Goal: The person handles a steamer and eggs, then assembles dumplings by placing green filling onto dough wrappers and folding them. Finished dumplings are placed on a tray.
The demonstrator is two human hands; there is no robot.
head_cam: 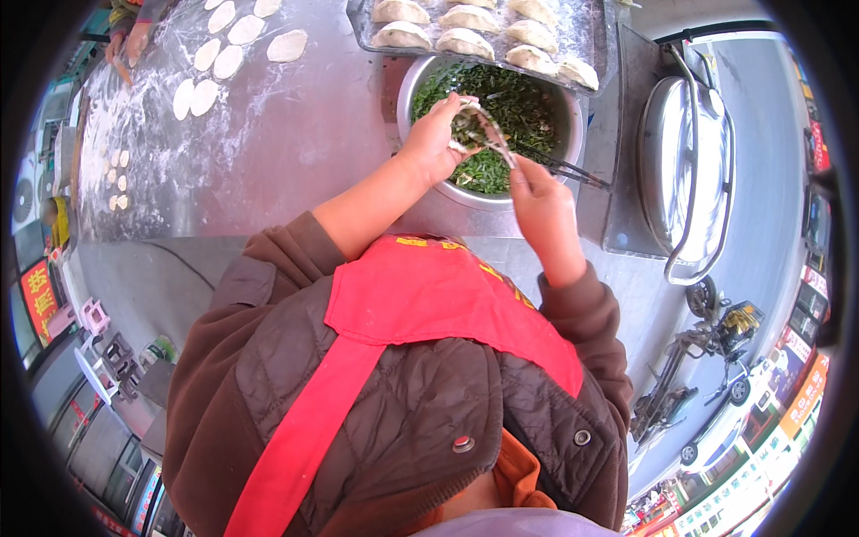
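My left hand (435, 137) cups a dough wrapper (459, 146) with chopped green filling in it, over the bowl. In my right hand (545, 201) is the handle of a metal serving utensil (495, 133), probably a spoon; its far end lies at the filling in the wrapper. Beneath both hands stands a wide steel bowl (575, 127) of chopped green vegetable filling (530, 101). Dark thin rods (582, 174), perhaps tongs or chopsticks, lean across its right rim. Just beyond the bowl, a floured metal tray (493, 19) carries rows of folded, filled dumplings (464, 41).
Flattened dough rounds (228, 62) and small dough pieces (122, 182) lie on the floured metal table (315, 148). Another person's hands (134, 43) hold a rolling pin (122, 71) at far left. A round metal lid (678, 161) with a tubular handle stands right. A motorcycle (678, 362) is parked behind.
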